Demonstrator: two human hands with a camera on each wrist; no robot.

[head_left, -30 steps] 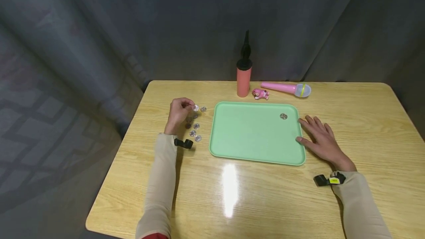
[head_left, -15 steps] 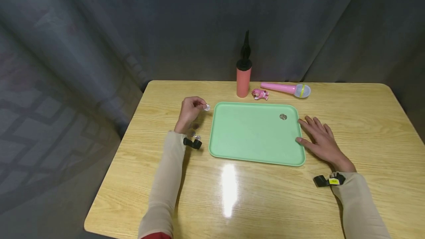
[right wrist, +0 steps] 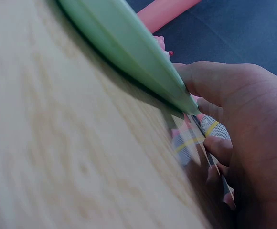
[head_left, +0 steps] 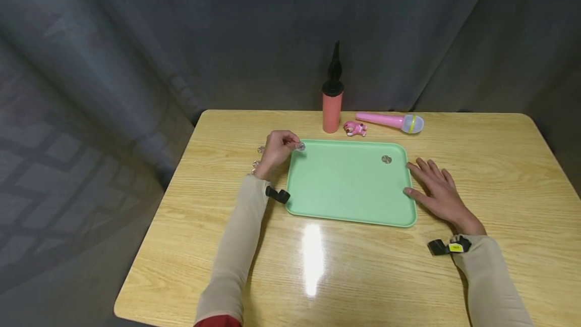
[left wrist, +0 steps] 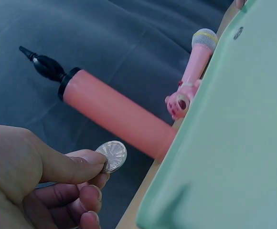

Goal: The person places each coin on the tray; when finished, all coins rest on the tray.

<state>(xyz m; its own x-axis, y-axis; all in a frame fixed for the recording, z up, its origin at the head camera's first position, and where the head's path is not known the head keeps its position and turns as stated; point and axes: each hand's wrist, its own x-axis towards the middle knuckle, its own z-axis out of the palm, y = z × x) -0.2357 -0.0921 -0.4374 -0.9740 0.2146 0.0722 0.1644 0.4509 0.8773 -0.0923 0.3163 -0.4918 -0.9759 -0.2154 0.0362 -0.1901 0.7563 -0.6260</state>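
Note:
My left hand (head_left: 279, 149) pinches a silver coin (left wrist: 114, 155) between thumb and forefinger. In the head view that coin hangs over the far left corner of the mint-green tray (head_left: 349, 185). One other coin (head_left: 386, 159) lies flat inside the tray, towards its far right corner. Against the tray's right edge rests my right hand (head_left: 437, 191), fingers spread and fairly straight; the thumb touches the rim in the right wrist view. Several loose coins (head_left: 260, 150) lie on the table to the tray's left, partly covered by my left hand and wrist.
Behind the tray stands a coral-pink hand pump (head_left: 332, 110) with a black nozzle. Beside it lie a small pink bear figure (head_left: 355, 128) and a pink toy microphone (head_left: 390, 121). The wooden table (head_left: 363, 271) ends at a dark grey curtain (head_left: 263, 34).
My left hand has carried the coin rightwards, from among the loose coins to above the tray's far left corner. The right hand stays where it was at the tray's edge.

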